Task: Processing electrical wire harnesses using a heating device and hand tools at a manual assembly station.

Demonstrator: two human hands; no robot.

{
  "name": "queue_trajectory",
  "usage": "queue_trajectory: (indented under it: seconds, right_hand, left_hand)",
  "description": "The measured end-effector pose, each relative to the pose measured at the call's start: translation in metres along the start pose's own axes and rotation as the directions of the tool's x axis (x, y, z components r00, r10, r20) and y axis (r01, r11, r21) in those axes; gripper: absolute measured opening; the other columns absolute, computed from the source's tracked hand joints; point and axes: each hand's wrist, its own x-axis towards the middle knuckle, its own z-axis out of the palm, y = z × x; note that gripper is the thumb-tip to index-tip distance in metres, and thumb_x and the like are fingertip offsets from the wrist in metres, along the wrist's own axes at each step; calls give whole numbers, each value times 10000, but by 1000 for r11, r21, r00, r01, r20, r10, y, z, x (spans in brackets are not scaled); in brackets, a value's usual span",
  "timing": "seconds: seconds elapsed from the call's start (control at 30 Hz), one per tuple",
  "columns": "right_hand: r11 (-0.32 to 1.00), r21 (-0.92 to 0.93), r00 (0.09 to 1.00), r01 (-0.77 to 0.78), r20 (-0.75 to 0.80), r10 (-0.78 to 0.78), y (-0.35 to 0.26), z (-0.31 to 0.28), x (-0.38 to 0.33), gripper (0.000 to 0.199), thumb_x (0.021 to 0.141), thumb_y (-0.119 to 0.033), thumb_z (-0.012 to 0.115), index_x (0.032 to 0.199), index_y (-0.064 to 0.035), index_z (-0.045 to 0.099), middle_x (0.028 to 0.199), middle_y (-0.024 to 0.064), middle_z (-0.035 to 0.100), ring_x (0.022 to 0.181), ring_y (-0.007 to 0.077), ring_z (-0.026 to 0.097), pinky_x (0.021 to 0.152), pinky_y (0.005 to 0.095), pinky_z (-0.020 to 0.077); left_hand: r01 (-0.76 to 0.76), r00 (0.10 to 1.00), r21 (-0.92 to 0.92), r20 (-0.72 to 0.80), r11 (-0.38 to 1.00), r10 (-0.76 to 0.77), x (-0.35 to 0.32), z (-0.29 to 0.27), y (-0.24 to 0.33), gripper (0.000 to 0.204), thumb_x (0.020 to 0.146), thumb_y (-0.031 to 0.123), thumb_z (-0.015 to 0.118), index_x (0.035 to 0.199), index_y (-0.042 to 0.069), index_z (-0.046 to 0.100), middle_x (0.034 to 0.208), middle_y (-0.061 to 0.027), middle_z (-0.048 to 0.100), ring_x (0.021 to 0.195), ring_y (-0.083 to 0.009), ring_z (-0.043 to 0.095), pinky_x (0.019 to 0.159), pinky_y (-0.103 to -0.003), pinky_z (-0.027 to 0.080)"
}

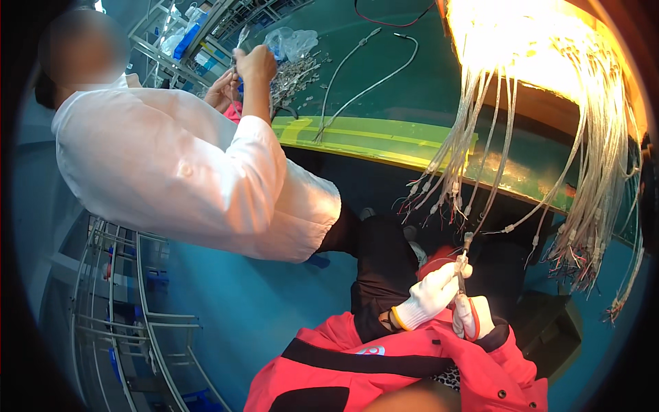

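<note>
In the head view, the person's two white-gloved hands work close together right of centre in the lower part of the frame. The left hand (427, 296) has its fingers closed on the end of a cable (486, 199), just below a cylindrical connector (468, 242). The right hand (478, 317) sits just beside and below it, fingers curled near the lower end of a slim dark piece (460, 280); whether it grips that piece I cannot tell. The cable rises from the hands toward the upper right, where many pale cables (594, 185) hang over the edge of a green worktop (425, 75), their tips ending in thin wires. A bright glow covers their upper parts. At the upper middle, a grey cable (384, 77) lies bent on the worktop, right of a heap of small grey pieces (296, 79) and a clear plastic bag (294, 42). A co-worker (171, 165) in a white shirt fills the upper left; metal racks (117, 329) stand at lower left on a blue floor (254, 295).
</note>
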Motion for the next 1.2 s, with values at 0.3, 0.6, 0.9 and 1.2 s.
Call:
queue_trajectory:
  seconds: [0.3, 0.6, 0.9, 1.2]
  right_hand:
    - [964, -36, 956, -264, -144, 256, -26, 11, -3, 334, 903, -196, 484, 649, 4, 566, 467, 27, 475, 342, 110, 427, 354, 246, 358]
    - [945, -155, 957, -290, -74, 281, -36, -7, -27, 303, 870, -142, 520, 598, -12, 545, 487, 43, 510, 378, 103, 450, 362, 240, 339]
    - [934, 98, 933, 344, -146, -328, -36, 14, -8, 120, 866, -66, 614, 954, 4, 572, 821, 16, 588, 704, 88, 551, 623, 235, 454]
    - [953, 298, 998, 58, -24, -53, -22, 6, -23, 97, 851, -79, 630, 919, -23, 592, 714, 0, 560, 643, 49, 508, 560, 201, 406]
  left_hand:
    - [-18, 1000, 5, 17, 1000, 18, -1, -8, 13, 269, 891, 50, 428, 1126, -3, 548, 845, -56, 594, 709, -85, 542, 664, -232, 449]
    - [270, 962, -262, 29, 927, -272, -13, -12, 28, 204, 906, 73, 445, 1054, -5, 562, 661, -3, 519, 552, -56, 468, 524, -214, 395]
    - [153, 985, -130, 95, 980, -142, -40, -3, 57, 215, 920, 138, 442, 1038, 2, 560, 594, -4, 513, 447, -54, 444, 421, -186, 344]
    - [655, 741, -351, 468, 669, -481, -46, -22, 65, 215, 911, 174, 451, 972, -22, 515, 515, -17, 493, 349, -76, 394, 342, -200, 289]
